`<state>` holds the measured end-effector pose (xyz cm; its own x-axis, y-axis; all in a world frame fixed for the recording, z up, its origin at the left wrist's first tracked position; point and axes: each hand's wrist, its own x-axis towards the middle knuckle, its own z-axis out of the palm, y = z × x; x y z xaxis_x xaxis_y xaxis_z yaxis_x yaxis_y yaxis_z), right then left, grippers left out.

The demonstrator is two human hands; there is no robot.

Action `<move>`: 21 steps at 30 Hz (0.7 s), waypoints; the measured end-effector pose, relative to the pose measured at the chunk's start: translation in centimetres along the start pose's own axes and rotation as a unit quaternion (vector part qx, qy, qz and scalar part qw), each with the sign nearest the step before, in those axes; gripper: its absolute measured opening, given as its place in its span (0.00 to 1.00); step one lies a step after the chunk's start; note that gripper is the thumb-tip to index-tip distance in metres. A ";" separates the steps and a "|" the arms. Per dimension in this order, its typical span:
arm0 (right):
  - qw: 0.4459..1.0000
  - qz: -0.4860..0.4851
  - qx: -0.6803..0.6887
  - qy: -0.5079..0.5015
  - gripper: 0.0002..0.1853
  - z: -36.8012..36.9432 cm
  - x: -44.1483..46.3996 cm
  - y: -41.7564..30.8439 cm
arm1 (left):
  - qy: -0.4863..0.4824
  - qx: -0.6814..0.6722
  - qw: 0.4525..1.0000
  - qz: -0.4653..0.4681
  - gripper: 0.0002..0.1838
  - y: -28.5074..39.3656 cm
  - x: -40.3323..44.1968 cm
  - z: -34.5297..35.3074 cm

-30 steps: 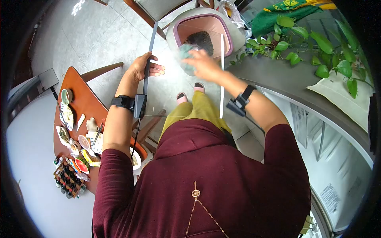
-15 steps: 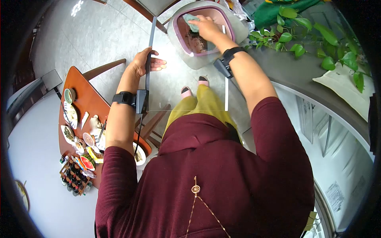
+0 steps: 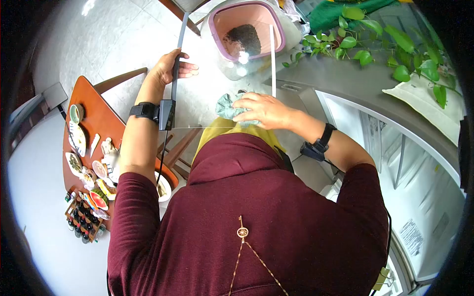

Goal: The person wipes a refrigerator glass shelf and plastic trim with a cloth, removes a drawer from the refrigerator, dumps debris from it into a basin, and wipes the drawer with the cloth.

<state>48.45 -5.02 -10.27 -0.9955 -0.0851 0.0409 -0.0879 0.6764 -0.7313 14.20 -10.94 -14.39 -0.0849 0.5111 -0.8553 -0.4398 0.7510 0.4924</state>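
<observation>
A clear glass shelf (image 3: pixel 201 106) with a grey strip along its left edge and a white strip along its right is held up in front of me. My left hand (image 3: pixel 173 69) grips the grey-edged side, its fingers showing behind the glass. My right hand (image 3: pixel 264 109) lies over a crumpled pale green cloth (image 3: pixel 227 106), pressing it on the glass near the edge closest to my body. Beyond the far part of the shelf, a pink basin (image 3: pixel 213 30) shows through the glass. A dark patch appears inside the basin; whether it is contents or a reflection I cannot tell.
On the left, a wooden table (image 3: pixel 91 98) carries dishes, a cut watermelon (image 3: pixel 98 199) and a rack of dark bottles (image 3: pixel 83 220). An open refrigerator (image 3: pixel 385 148) stands at right. Above it are a trailing plant (image 3: pixel 363 56) and a pale cloth (image 3: pixel 424 101). Chair legs stand nearby.
My right hand has brought the cloth from the shelf's far end, over the basin, down to the end near my body. My left hand keeps its hold on the shelf's edge.
</observation>
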 end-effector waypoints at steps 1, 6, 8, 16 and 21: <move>0.999 0.000 -0.037 0.008 0.29 0.5 -0.1 1.1 | -0.004 0.001 1.000 -0.002 0.21 0.0 0.0 0.1; 0.978 0.077 -0.156 0.117 0.29 0.3 1.3 9.8 | -0.007 0.009 1.000 0.002 0.21 0.0 0.0 0.4; 0.954 0.146 -0.197 0.173 0.30 -0.6 2.4 13.7 | 0.002 0.005 1.000 0.004 0.21 0.2 -0.3 0.5; 0.906 0.274 -0.197 0.257 0.26 -4.6 6.1 19.0 | 0.015 0.006 1.000 -0.006 0.22 0.6 -0.3 0.6; 0.945 0.075 -0.105 0.302 0.24 -1.5 9.1 10.2 | 0.012 -0.007 1.000 -0.013 0.21 0.3 -0.2 0.5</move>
<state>38.42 2.26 -16.34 -0.8304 0.4120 0.3751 0.1131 0.7839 -0.6106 14.54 -10.63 -14.01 -0.0946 0.4818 -0.8712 -0.4546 0.7576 0.4684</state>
